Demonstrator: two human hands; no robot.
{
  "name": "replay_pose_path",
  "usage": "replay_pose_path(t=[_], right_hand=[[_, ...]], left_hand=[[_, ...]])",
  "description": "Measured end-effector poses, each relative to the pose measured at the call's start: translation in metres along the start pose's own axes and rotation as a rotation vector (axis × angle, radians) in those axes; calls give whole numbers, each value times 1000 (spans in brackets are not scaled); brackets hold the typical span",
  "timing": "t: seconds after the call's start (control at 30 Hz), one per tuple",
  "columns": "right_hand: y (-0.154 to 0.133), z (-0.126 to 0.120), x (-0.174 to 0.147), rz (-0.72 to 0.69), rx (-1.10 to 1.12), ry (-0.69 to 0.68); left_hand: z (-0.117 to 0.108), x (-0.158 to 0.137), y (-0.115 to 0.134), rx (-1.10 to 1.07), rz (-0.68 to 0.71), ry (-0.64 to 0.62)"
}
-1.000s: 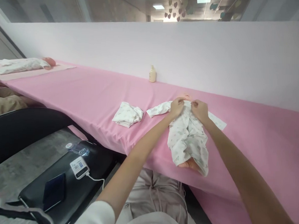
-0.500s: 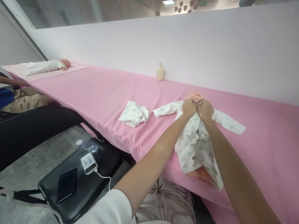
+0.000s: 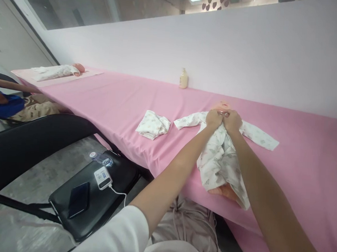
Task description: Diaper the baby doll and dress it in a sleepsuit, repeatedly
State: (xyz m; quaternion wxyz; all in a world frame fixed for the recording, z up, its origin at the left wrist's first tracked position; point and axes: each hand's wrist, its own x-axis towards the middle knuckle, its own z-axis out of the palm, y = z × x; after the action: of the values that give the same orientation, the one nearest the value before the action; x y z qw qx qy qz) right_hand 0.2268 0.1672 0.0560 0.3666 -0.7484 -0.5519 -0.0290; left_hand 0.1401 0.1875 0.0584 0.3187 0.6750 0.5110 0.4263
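Observation:
A baby doll (image 3: 221, 104) lies on its back on the pink-covered table, wearing a white patterned baby shirt (image 3: 212, 159) with both sleeves spread out sideways. My left hand (image 3: 213, 119) and my right hand (image 3: 232, 121) meet at the shirt's neck, just below the doll's face. Fingers of both hands are pinched on the collar; the exact bit of cloth between them is hidden. Below, the shirt front hangs partly apart, and the doll's legs show at its lower edge. To the left lies a folded white patterned garment (image 3: 153, 125).
A bottle of pale yellow liquid (image 3: 183, 79) stands by the wall. Another dressed doll (image 3: 57, 72) lies at the table's far left. A black chair (image 3: 95, 203) holds a phone (image 3: 78, 199), a white device with a cable (image 3: 103, 178) and a plastic bottle (image 3: 101, 158). A person (image 3: 4, 102) sits at the left.
Both hands stay pinched at the doll's collar with barely any movement. The view has shifted slightly, and a little more of the seated person's hand shows at the left.

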Motion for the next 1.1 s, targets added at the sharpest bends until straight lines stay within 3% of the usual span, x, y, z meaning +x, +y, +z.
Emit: replay_pose_path(t=[0.2, 0.67, 0.93, 1.1], right_hand=[[6, 4, 1, 24, 1, 18], [-8, -1, -1, 95, -115, -67], [-1, 1, -4, 76, -13, -3], [3, -1, -8, 95, 96, 49]], left_hand=[[4, 4, -1, 133, -3, 53], [6, 5, -5, 46, -3, 53], [5, -1, -8, 87, 123, 34], [4, -4, -6, 88, 109, 41]])
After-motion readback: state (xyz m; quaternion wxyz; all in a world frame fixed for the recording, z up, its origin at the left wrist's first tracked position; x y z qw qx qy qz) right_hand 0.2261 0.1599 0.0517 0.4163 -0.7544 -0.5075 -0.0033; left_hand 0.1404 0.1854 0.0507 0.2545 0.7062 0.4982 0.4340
